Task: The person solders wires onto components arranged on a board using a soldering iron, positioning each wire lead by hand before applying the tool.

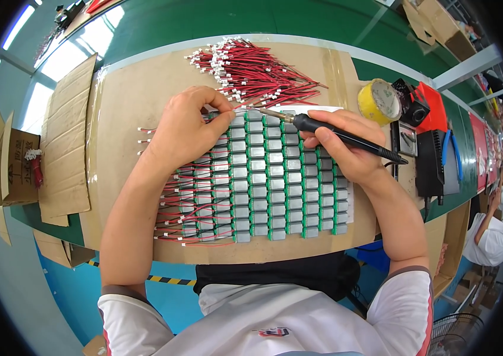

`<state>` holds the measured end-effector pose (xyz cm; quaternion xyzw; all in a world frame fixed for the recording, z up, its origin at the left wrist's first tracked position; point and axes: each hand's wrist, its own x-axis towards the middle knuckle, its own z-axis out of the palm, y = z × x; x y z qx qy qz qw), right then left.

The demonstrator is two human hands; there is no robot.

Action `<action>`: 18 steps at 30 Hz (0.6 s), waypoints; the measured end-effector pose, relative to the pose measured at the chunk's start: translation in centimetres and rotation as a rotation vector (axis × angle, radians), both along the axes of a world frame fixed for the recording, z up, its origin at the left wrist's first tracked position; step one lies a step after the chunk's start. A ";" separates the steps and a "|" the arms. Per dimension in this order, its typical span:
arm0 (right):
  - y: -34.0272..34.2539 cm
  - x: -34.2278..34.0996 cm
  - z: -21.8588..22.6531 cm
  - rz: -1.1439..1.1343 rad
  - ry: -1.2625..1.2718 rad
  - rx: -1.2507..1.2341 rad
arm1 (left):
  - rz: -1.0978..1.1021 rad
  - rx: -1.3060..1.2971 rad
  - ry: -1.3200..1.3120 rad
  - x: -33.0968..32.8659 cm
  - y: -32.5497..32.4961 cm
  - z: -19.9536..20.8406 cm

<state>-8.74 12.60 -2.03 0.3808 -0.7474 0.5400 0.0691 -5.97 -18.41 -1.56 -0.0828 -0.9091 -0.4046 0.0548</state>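
1. Left hand fingers pinch a red wire at top row of small motors, mid tabletop.
2. Right hand fingers wrap soldering iron, tip at the joint.
3. Risk: hot tip so near left fingertips, a slip likely burns skin or bridges neighbouring terminals.

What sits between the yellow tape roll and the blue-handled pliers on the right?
In the head view, a red-and-black soldering station lies between the yellow tape roll and the blue-handled pliers.
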 end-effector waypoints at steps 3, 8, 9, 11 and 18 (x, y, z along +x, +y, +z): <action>0.1 0.0 0.1 -0.003 -0.003 0.008 | -0.004 0.020 0.013 0.0 0.0 -0.4; 0.0 0.1 0.1 -0.008 0.004 0.000 | 0.018 0.107 0.167 0.2 0.2 -0.7; 0.0 0.1 0.1 -0.009 -0.017 -0.007 | 0.019 0.107 0.166 0.2 0.1 -0.7; 0.1 0.2 0.1 -0.011 -0.039 -0.014 | 0.022 0.057 0.240 0.3 0.1 -0.8; 0.3 0.1 0.1 0.010 -0.037 -0.029 | -0.004 0.099 0.209 0.5 0.2 -0.5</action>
